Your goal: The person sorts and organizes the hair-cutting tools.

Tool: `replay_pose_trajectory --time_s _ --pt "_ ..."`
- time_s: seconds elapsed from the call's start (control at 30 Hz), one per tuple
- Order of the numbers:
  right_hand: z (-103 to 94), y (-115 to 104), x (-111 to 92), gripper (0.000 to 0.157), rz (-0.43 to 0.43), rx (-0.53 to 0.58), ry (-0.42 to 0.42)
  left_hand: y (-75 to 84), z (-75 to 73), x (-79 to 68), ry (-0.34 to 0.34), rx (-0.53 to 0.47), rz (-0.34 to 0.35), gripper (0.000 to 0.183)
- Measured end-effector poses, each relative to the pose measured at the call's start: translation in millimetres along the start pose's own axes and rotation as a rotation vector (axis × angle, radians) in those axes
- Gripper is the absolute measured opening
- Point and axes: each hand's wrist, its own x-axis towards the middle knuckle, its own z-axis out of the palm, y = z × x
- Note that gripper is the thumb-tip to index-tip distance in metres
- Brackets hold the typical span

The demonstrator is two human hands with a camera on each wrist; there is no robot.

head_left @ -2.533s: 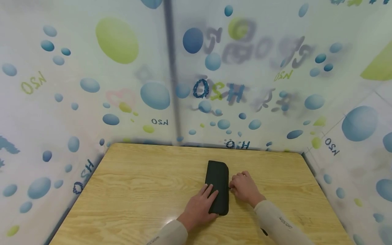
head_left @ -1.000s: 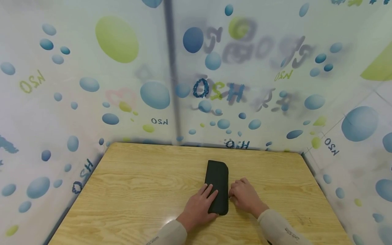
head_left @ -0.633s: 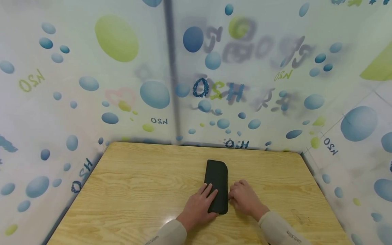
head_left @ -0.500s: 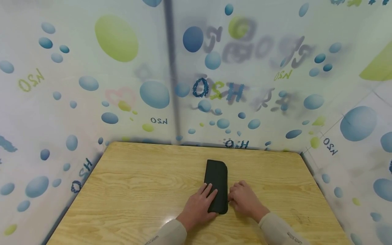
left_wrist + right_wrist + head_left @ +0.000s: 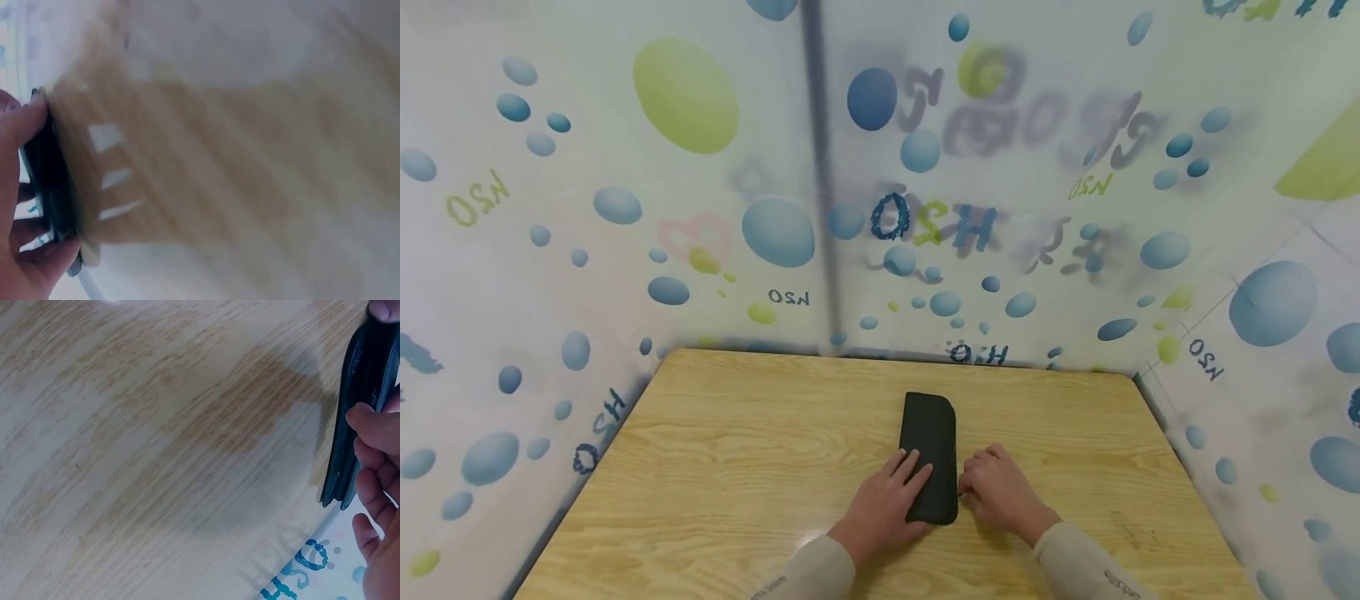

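A slim black zip case (image 5: 929, 429) lies lengthwise on the wooden table in the head view, its rounded corners to the right. My left hand (image 5: 883, 507) rests on its near left part, fingers straight and spread over the top, thumb at the near end. At the right edge my right hand (image 5: 998, 490) has curled fingers and pinches a small dark zipper pull, mostly hidden by the fingertips. The right wrist view shows the case's grooved edge (image 5: 342, 440) beside the thumb and fingers. In the left wrist view the case (image 5: 55, 181) is blurred.
The light wooden table (image 5: 737, 450) extends on both sides of the case. Behind it and along the sides stand pale wall coverings (image 5: 1045, 183) with blue and green spots and lettering. Faint marks (image 5: 1131, 529) show on the tabletop at the right.
My right hand has slid along the case's right edge toward the near end, mostly in the earlier frames. The left hand and the case stay nearly in place.
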Motion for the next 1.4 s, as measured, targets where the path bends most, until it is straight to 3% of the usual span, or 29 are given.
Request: replay_pose_trajectory --time_s 0.23,0.47,0.57,0.77,1.0,1.4 --pt "-1.0 0 0 0.008 0.008 0.007 -0.015 -27.7 -14.3 -3.3 -0.101 -0.152 0.095 0.078" --pt "-1.1 -1 0 0.009 0.005 0.008 -0.004 -41.2 -23.8 -3.8 -0.160 -0.125 0.173 0.082" --pt "-0.9 0 1 0.009 0.006 0.003 -0.003 -42.2 -28.1 -3.2 -0.174 -0.097 0.188 0.074" --pt "0.7 2 1 0.007 0.010 -0.011 -0.017 -41.6 -29.4 -2.8 -0.101 -0.049 0.216 0.060" --pt "0.3 3 -2 0.007 0.016 -0.041 -0.008 -41.9 -20.8 -1.8 -0.039 0.007 0.221 0.059" --pt "-3.1 -5 -5 0.010 0.022 0.020 -0.072 -41.5 -22.3 -3.7 -0.052 -0.033 0.215 0.061"
